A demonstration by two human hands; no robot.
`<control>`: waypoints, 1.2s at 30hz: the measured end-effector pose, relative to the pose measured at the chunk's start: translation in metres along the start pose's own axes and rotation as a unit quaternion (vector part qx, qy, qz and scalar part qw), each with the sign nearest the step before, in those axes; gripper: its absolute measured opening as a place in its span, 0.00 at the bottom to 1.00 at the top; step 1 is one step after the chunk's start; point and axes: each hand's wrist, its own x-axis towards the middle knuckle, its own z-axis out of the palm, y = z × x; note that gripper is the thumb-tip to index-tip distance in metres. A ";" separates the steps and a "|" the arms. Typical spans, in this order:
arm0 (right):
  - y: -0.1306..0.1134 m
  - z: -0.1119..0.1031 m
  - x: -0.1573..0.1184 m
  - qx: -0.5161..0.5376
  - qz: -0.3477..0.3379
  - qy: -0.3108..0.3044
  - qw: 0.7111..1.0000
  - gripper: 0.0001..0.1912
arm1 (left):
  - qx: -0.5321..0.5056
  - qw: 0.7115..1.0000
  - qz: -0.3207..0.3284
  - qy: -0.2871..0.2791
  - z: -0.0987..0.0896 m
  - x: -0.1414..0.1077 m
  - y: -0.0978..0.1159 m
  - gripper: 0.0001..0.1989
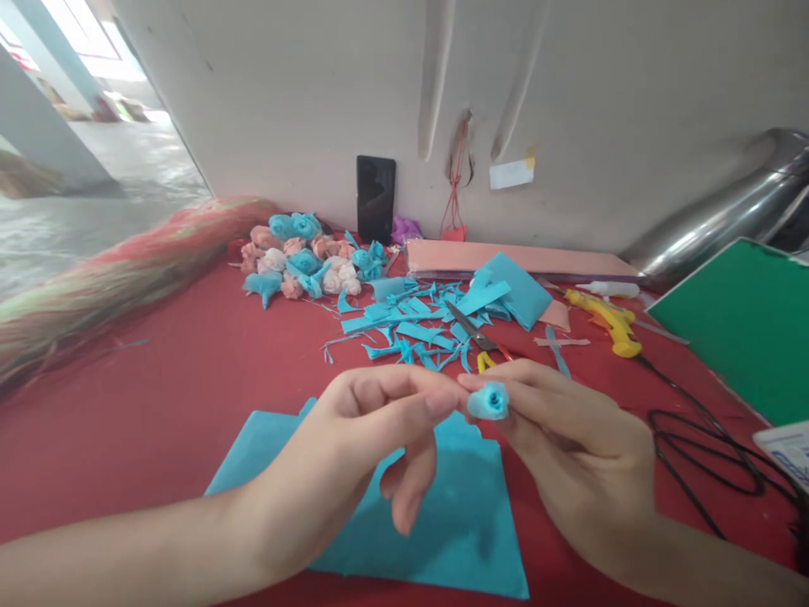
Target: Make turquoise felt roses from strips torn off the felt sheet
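Note:
A small rolled blue crepe paper rosebud (488,401) is pinched between the thumb and fingers of my right hand (581,430), its coiled end facing me. My left hand (372,421) has thumb and forefinger pressed together at the bud's left side; whether a bit of paper lies between them is hidden. The other left fingers curl downward. Beneath both hands lies a stack of blue crepe paper sheets (436,523) with a wavy upper edge. Scissors (471,327) with yellow and red handles rest just beyond my fingers, among blue paper scraps (417,329).
Finished pink, white and blue paper flowers (303,261) are heaped at the back left. A phone (375,198) leans on the wall. At right lie a yellow glue gun (607,320), its black cable (708,451) and a green board (746,329). Straw-like bundles (126,270) edge the left.

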 end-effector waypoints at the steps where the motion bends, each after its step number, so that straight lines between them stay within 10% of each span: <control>1: 0.000 0.000 0.000 -0.006 -0.007 -0.001 1.000 0.21 | -0.005 1.000 -0.003 -0.002 0.000 0.000 0.000 0.11; 36: 0.005 -0.003 0.001 -0.060 -0.131 -0.017 0.989 0.18 | -0.072 0.997 -0.002 -0.030 0.003 -0.006 -0.003 0.10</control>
